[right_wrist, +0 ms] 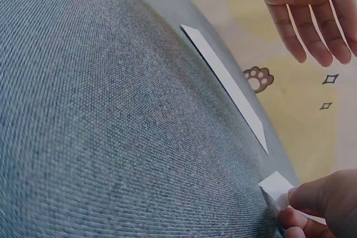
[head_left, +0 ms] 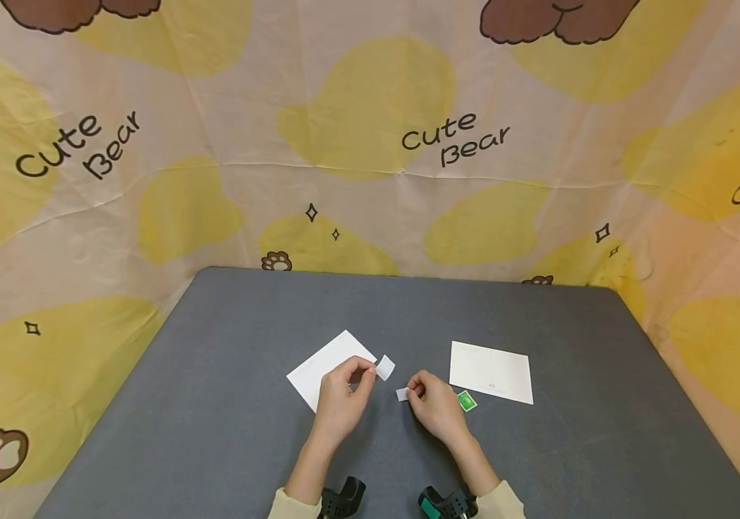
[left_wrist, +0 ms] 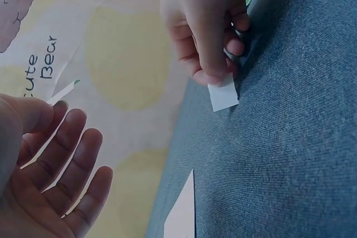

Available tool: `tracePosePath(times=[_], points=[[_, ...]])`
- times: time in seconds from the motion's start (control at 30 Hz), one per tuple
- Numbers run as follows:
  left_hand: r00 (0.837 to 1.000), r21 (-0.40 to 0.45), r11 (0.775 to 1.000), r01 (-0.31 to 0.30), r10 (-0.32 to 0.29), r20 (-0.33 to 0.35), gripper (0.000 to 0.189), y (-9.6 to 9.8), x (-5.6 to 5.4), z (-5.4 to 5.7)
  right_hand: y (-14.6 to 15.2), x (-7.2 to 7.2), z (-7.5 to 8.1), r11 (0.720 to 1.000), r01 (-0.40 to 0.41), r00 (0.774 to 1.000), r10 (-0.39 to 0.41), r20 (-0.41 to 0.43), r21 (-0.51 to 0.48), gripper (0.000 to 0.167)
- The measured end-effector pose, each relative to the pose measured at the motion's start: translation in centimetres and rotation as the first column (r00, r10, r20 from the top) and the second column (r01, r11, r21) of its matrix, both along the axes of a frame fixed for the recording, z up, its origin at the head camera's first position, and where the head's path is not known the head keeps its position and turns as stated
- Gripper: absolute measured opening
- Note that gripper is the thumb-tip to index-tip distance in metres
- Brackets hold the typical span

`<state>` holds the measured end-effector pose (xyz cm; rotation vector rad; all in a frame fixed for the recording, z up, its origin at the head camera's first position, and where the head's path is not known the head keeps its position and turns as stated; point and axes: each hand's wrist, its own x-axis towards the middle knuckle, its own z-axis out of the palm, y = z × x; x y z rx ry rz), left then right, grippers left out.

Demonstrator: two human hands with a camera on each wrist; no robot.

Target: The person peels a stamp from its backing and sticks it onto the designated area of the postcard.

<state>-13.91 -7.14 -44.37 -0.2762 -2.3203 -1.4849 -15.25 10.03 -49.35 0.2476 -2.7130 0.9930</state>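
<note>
My left hand (head_left: 339,404) pinches a small white paper piece (head_left: 385,367) between thumb and forefinger, raised above the table. A bit of green shows at that piece's tip in the left wrist view; its other three fingers (left_wrist: 70,174) are spread loosely. Lower and to the right, my right hand (head_left: 436,409) pinches another small white paper piece (right_wrist: 276,187) close to the table surface. Beside the right hand lies a small green stamp (head_left: 467,401) with a white border. Partly behind the left hand is a blank white card (head_left: 327,364).
A second white card (head_left: 490,371), with a small mark near its lower edge, lies right of the hands. The grey table (head_left: 240,432) ends at the back against a yellow patterned cloth (head_left: 357,108). Black wrist devices (head_left: 344,497) sit at both wrists.
</note>
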Motion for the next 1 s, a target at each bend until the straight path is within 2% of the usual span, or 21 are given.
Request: tracePosePath(times=[0.57, 1.0], points=[[1.0, 0.006, 1.0, -0.006, 0.006, 0.014, 0.013, -0.1, 0.2, 0.1, 0.5, -0.2, 0.4, 0.999, 0.022, 0.999, -0.024, -0.036, -0.038, 0.009], [1.0, -0.006, 1.0, 0.004, -0.004, 0.02, 0.013, 0.1, 0.2, -0.1, 0.5, 0.0, 2.1, 0.994, -0.02, 0.993, 0.008, -0.119, -0.103, 0.018]])
